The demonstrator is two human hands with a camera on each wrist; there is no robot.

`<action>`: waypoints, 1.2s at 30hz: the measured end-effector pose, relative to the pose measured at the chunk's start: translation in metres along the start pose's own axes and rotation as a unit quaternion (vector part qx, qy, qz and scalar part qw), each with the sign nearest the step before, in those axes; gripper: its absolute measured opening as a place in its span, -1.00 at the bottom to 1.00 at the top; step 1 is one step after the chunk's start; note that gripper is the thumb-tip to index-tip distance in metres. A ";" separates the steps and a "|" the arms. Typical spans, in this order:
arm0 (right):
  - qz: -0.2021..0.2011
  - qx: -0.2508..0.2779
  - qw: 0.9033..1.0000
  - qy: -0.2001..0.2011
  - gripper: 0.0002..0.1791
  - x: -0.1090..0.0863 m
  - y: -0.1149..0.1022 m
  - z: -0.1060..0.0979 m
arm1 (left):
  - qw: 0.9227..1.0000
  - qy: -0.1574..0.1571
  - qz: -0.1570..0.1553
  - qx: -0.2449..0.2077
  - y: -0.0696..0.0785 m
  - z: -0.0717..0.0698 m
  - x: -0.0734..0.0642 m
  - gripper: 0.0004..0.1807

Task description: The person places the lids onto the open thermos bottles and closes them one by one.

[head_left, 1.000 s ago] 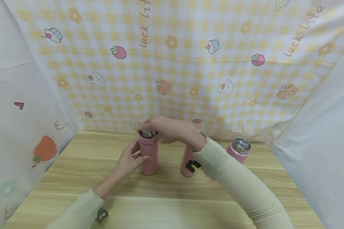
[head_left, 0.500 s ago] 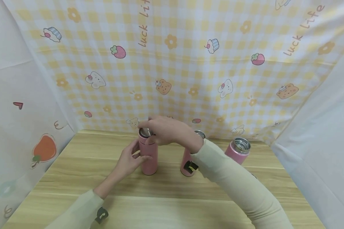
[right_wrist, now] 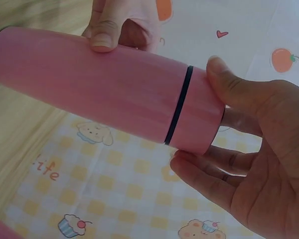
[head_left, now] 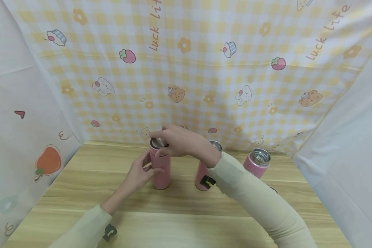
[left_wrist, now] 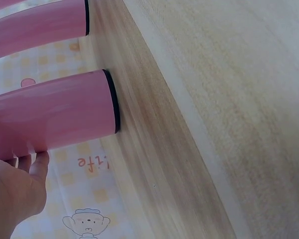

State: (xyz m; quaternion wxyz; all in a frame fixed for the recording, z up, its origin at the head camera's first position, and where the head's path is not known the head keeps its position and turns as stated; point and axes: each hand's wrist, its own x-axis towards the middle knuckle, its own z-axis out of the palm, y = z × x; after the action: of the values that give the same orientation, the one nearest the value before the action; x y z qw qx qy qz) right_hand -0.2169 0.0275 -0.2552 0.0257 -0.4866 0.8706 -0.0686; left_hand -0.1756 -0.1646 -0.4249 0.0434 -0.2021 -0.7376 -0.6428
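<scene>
At seven o'clock in the head view, the pink vacuum flask stood upright, left hand wrapped round it, right hand clamped on its cap. A firm lower hold with a level, even twist probably suited best.

Compared with a second ago, the right hand has turned slightly on the lid, its thumb now further left across the front. The sleeve sits slightly further left, exposing more of the middle bottle's mouth; a small dark edge shows beyond it.
</scene>
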 end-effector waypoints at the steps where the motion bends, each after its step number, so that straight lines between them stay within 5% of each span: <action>1: -0.001 0.005 1.000 0.003 -0.49 0.000 0.001 0.001 | 1.000 -0.001 0.000 0.000 0.000 0.000 0.000 -0.14; 16: -0.103 0.093 0.990 -0.023 -0.36 -0.006 0.019 -0.003 | 1.000 -0.003 -0.002 0.016 0.002 0.000 0.003 -0.15; 36: -0.075 0.072 0.994 -0.040 -0.31 -0.002 0.009 -0.003 | 1.000 0.004 0.002 0.009 0.000 0.000 0.000 -0.19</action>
State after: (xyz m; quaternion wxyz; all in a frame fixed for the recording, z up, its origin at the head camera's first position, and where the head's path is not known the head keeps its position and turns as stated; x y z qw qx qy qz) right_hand -0.2237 0.0346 -0.2535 0.0896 -0.5498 0.8227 -0.1133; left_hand -0.1757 -0.1644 -0.4248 0.0492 -0.2008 -0.7428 -0.6368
